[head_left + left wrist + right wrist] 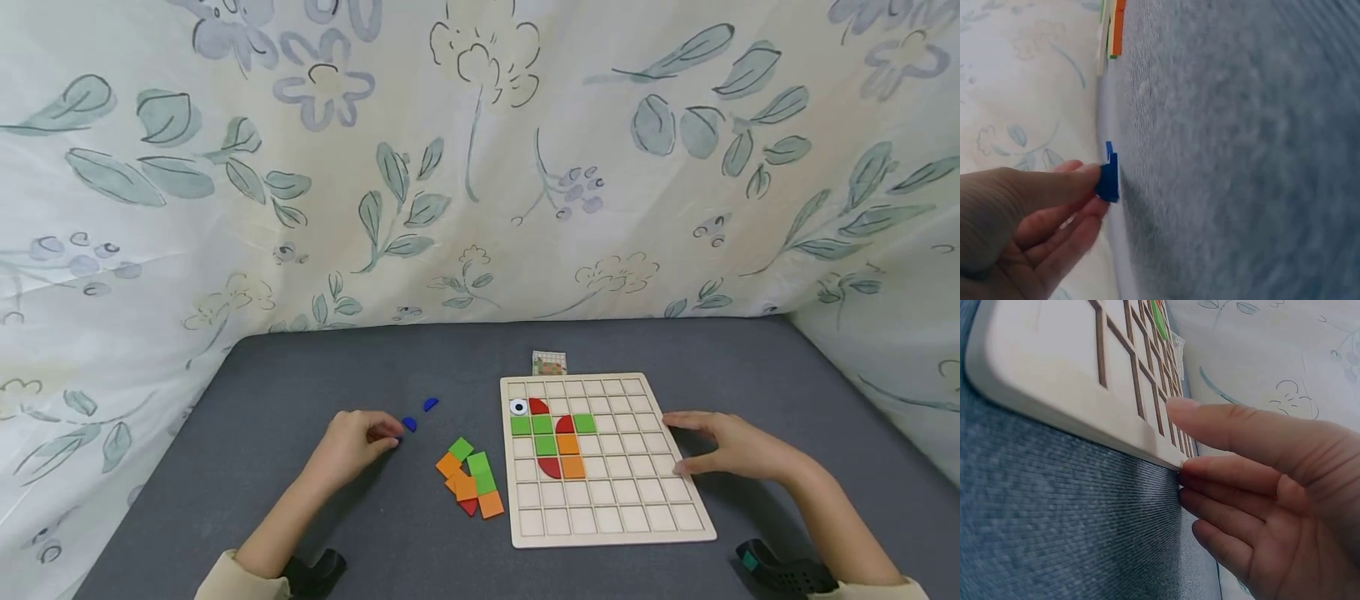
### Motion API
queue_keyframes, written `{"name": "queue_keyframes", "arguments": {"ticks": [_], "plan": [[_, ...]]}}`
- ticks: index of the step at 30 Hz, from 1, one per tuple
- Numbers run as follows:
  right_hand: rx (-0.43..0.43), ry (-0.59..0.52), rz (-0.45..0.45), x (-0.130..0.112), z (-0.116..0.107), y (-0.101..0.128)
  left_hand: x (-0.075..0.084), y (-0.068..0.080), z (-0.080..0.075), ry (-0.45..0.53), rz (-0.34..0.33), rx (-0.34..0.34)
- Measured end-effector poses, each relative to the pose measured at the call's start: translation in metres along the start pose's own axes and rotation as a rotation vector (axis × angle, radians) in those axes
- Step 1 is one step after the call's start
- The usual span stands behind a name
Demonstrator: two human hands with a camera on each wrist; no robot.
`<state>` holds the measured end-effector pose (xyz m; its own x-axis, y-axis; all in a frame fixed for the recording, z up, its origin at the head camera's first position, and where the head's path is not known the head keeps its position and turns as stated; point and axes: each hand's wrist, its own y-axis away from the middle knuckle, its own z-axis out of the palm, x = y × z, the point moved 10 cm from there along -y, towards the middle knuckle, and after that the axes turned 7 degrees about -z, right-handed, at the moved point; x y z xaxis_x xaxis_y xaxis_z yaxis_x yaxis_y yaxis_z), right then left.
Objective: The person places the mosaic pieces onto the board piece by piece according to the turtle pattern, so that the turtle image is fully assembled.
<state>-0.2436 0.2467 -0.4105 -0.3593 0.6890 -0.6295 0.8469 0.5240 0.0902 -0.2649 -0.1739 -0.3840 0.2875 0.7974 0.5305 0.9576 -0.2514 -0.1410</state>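
Note:
My left hand (352, 446) pinches a small blue half-round tile (1109, 181) between thumb and fingers, just above the grey table. Two more blue half-round tiles, a near one (408, 424) and a far one (431, 404), lie beside its fingertips. My right hand (731, 446) touches the right edge of the wooden grid board (645, 467), with its thumb on the rim in the right wrist view and its fingers loosely extended. The board's upper left cells hold green and orange squares, red quarter-round tiles and a white eye tile (518, 407).
A loose pile of green, orange and red tiles (465, 483) lies left of the board. Behind the board's top edge is a small picture card (549, 363). Flowered cloth (480, 233) hangs behind the grey table (420, 542) and along its sides.

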Motion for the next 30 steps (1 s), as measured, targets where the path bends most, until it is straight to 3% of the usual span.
{"name": "queue_keyframes", "arguments": {"ticks": [7,12,16,23,26,30], "plan": [[-0.003,-0.016,0.001,-0.001,-0.002,0.002,0.012,-0.003,-0.006,0.053,0.02,-0.011],[-0.001,-0.002,-0.01,-0.002,-0.004,0.004,0.05,-0.008,0.006,0.122,0.059,-0.091],[-0.008,-0.002,-0.008,-0.001,-0.003,0.003,0.091,-0.013,0.027,0.177,0.122,-0.173],[-0.023,0.008,-0.023,-0.004,-0.002,0.002,0.153,-0.019,0.08,0.252,0.237,-0.359],[-0.028,0.013,-0.018,-0.005,-0.002,0.001,0.173,-0.019,0.099,0.284,0.28,-0.414],[-0.032,0.014,-0.01,-0.006,-0.002,0.0,0.189,-0.018,0.122,0.247,0.303,-0.447]]}}
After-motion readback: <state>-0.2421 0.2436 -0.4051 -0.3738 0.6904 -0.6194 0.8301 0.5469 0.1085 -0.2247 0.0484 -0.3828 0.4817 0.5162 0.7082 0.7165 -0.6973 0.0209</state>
